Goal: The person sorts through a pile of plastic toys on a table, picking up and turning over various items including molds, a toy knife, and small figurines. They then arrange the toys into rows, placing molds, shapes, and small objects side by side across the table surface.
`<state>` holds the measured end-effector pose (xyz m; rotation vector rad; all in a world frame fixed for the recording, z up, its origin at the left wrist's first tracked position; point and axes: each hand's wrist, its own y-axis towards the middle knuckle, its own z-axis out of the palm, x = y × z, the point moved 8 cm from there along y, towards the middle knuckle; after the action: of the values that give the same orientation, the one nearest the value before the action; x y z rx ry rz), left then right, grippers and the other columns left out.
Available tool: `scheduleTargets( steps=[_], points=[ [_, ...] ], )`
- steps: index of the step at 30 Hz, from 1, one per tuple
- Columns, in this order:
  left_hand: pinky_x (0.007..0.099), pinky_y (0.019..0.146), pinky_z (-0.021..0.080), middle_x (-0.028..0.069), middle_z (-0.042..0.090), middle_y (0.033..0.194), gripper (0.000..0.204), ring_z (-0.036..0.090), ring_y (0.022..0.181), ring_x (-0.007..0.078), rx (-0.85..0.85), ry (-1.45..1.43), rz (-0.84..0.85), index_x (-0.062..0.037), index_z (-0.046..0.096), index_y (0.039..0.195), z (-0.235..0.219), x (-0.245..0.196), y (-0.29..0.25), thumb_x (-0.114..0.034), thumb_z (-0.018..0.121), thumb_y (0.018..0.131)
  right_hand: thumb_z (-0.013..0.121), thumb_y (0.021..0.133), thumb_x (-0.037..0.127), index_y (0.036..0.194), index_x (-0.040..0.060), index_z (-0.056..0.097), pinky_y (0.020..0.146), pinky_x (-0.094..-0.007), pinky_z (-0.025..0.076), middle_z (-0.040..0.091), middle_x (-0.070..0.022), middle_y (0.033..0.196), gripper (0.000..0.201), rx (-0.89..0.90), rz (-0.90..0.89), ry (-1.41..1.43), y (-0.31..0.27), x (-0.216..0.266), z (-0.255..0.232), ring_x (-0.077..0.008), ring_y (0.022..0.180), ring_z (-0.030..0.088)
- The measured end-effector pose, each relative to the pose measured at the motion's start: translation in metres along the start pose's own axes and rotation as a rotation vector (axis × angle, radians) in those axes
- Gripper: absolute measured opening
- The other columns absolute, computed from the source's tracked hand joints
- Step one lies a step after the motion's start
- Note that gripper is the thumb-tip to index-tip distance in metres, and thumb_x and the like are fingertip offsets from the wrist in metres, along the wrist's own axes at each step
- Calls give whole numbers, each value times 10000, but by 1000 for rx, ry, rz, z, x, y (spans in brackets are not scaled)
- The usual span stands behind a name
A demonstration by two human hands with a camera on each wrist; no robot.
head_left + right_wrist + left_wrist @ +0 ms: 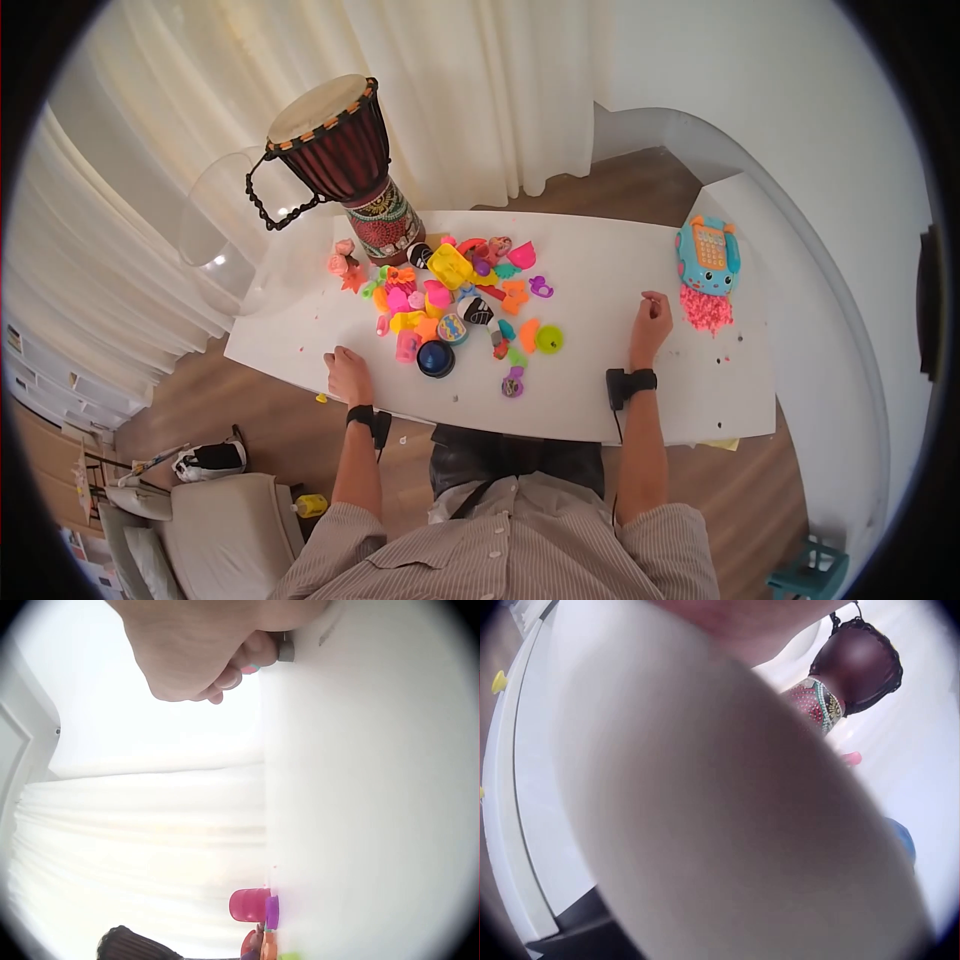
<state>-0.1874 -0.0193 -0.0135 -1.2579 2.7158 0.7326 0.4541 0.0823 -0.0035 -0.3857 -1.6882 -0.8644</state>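
My left hand (349,376) rests at the table's near left edge with loosely curled fingers and nothing visible in it. On the right side of the white table (560,400), my right hand (651,325) lies with its fingers loosely bent, holding nothing visible. Closest to the left hand are a pink translucent cup (408,346) and a dark blue round tub (435,358). Beyond the right hand stands a blue toy telephone (708,262) with a clump of pink beads (707,311) before it. A blurred pale surface covers much of the left wrist view.
Colourful toy pieces, including a yellow container (450,267) and a lime-green round lid (549,339), are heaped mid-table. A tall djembe drum (345,150) stands at the back left. Curtains (470,100) hang behind. A beige seat (225,525) is on the floor at left.
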Motion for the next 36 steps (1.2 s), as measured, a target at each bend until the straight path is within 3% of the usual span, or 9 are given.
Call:
scheduleTargets(
  steps=[7,14,16,18,20,23,32,36],
  points=[
    [527,679,556,109,643,1035,218,718,797,396,3,-15,77,-114,673,976,8,-12,18,-258,519,1032,567,949,-21,964,7,697,541,-253,283,454,63,674,134,16,2,-31,2,-6,2,-29,607,371],
    [538,717,558,126,688,1045,260,723,838,403,52,-49,6,-112,706,959,11,-2,30,-281,516,1016,573,955,-11,965,11,699,538,-255,252,409,76,668,129,14,-11,-28,1,-3,0,-29,600,338],
    [552,743,556,127,716,1059,281,725,868,412,258,-192,-112,-122,732,966,31,14,42,-302,520,1003,573,953,-8,968,11,701,539,-252,261,426,75,670,130,27,-8,-36,-1,1,0,-29,601,344],
    [558,761,556,127,729,1070,294,726,894,418,260,-190,-141,-127,746,987,31,11,39,-317,522,996,573,942,-6,962,21,702,533,-267,274,433,64,649,133,27,8,-18,0,-1,2,-37,588,355],
    [542,743,559,119,716,1058,288,723,871,414,82,-78,-109,-121,740,975,18,1,31,-298,515,1005,573,930,-4,957,30,703,527,-282,286,440,53,628,137,21,23,-4,1,-5,1,-45,574,367],
    [520,718,560,107,699,1047,276,718,843,407,18,-38,-59,-116,733,958,12,-10,24,-279,517,1010,573,951,-7,974,7,701,543,-252,273,448,69,683,131,8,-17,-11,1,-5,-1,-32,610,355],
    [514,687,551,90,690,1017,251,711,798,394,-37,-64,-19,-108,723,918,6,-10,24,-262,543,1002,578,925,-16,957,24,706,538,-266,299,481,47,650,138,15,-10,-6,1,-5,1,-45,589,389],
    [511,684,550,91,691,1007,248,709,797,395,-44,-67,-7,-105,723,910,5,-11,23,-257,548,999,564,938,-24,960,14,698,544,-247,255,432,79,677,141,13,1,2,0,-3,0,-23,607,347]
  ],
)
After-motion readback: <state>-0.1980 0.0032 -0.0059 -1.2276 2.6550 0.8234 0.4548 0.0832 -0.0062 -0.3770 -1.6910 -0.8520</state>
